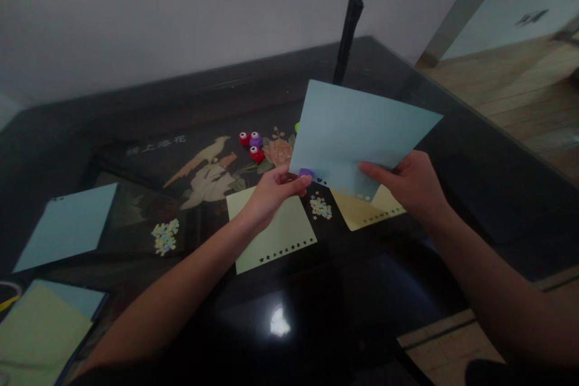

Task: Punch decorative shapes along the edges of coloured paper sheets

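Observation:
A light blue sheet of paper (357,126) is held up over the dark table, with small shaped holes along its lower edge. My right hand (414,184) grips the sheet near its lower right side, thumb on top, fingers hidden behind. My left hand (275,190) is closed on a purple craft punch (306,174) at the sheet's lower left corner. Under my left hand lies a pale green sheet (280,235) with a row of punched shapes. A yellow sheet (357,217), also punched, lies partly beneath the blue one. Between them sits a pile of small paper cut-outs (321,207).
Two red punches (257,154) and another purple punch (256,139) stand behind my left hand. Another cut-out pile (165,237) and a blue sheet (67,226) lie left. Stacked green and blue paper (40,332) is at front left. A black post (349,33) rises at the back.

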Motion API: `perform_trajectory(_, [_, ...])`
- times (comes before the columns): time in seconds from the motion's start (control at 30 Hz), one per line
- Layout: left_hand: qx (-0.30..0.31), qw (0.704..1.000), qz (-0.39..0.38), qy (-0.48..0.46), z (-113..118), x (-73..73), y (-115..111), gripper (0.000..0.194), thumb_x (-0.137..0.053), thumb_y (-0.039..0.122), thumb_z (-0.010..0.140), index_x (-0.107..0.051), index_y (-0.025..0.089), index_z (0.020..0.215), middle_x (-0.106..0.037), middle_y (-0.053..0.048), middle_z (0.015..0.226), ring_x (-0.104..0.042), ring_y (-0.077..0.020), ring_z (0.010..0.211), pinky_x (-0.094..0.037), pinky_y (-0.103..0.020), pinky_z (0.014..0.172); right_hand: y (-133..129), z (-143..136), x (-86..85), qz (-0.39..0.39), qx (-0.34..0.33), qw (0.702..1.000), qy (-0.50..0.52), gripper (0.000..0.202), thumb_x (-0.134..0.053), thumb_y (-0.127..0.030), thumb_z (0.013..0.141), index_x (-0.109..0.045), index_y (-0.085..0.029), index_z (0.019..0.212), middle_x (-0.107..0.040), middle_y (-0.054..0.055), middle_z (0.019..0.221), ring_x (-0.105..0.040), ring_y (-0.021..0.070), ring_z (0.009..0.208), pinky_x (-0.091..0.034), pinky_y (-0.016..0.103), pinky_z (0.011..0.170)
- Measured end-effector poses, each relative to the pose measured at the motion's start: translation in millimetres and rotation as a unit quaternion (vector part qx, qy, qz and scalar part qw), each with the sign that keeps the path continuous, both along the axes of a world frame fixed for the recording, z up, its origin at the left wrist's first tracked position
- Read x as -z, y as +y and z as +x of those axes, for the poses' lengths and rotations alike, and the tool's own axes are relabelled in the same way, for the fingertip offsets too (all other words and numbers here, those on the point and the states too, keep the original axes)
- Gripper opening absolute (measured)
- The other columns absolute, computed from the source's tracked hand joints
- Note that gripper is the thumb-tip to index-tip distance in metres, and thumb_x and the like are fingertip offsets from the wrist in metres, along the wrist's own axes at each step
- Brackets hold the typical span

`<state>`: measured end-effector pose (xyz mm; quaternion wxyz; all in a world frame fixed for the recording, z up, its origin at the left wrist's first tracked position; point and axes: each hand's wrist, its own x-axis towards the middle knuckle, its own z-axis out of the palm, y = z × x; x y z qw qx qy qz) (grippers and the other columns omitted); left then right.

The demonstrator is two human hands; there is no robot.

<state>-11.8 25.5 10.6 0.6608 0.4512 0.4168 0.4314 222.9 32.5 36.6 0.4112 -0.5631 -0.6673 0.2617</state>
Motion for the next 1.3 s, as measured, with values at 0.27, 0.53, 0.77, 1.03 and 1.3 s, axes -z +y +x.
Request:
perform_trajectory(0.27, [-0.011,1.0,-0.02,0.019,-0.7,-1.1,0.0,0.021,-0.076,0.032,0.069,-0.067,0.016,0.08,-0.065,-0.002,0.077,-0.059,-0.0138,0.071,-0.043,-0.027,0.067,-1.3,-0.6,-2.1,-0.003,0.003,1.0,0.003,0.008,-0.07,-0.031,0.069,-0.067,-0.024,0.066,-0.074,0.006,0.073,-0.068,0.0277,0.066,-0.055,0.041,0.059])
perform_trajectory(0.53, [-0.008,0.999,-0.017,0.028,-0.7,-1.5,0.4,0.022,-0.076,0.033,0.069,-0.067,0.016,0.08,-0.066,-0.003,0.077,-0.06,-0.0138,0.071,-0.043,-0.027,0.066,-0.4,0.0,-1.5,-0.005,0.007,1.0,-0.008,0.012,-0.07,-0.032,0.07,-0.066,-0.024,0.062,-0.072,0.007,0.07,-0.067,0.0275,0.064,-0.054,0.041,0.058])
perform_trajectory(0.77, [-0.005,0.999,-0.014,0.037,-0.9,-1.3,1.1,0.023,-0.075,0.033,0.069,-0.066,0.016,0.081,-0.066,-0.002,0.077,-0.06,-0.0131,0.071,-0.044,-0.026,0.067,0.4,0.4,0.0,-0.001,-0.003,1.0,0.014,0.005,-0.07,-0.029,0.068,-0.068,-0.024,0.067,-0.074,0.005,0.074,-0.068,0.0258,0.067,-0.055,0.038,0.06])
perform_trajectory(1.03, [-0.001,0.999,-0.009,0.041,-1.5,0.0,1.5,0.021,-0.074,0.032,0.07,-0.066,0.016,0.082,-0.067,-0.002,0.077,-0.06,-0.0138,0.072,-0.043,-0.026,0.066,-1.2,-1.2,-2.5,0.006,0.002,1.0,0.005,0.008,-0.069,-0.03,0.068,-0.068,-0.024,0.063,-0.074,0.004,0.07,-0.068,0.0259,0.065,-0.055,0.038,0.057])
perform_trajectory(1.3, [-0.001,0.999,-0.002,0.042,-1.7,1.4,2.0,0.022,-0.074,0.033,0.07,-0.066,0.017,0.082,-0.067,-0.002,0.077,-0.059,-0.0136,0.071,-0.042,-0.026,0.065,-0.5,-0.9,-2.3,0.001,-0.001,1.0,0.008,0.008,-0.07,-0.031,0.068,-0.068,-0.024,0.065,-0.074,0.005,0.073,-0.068,0.0274,0.067,-0.055,0.041,0.06])
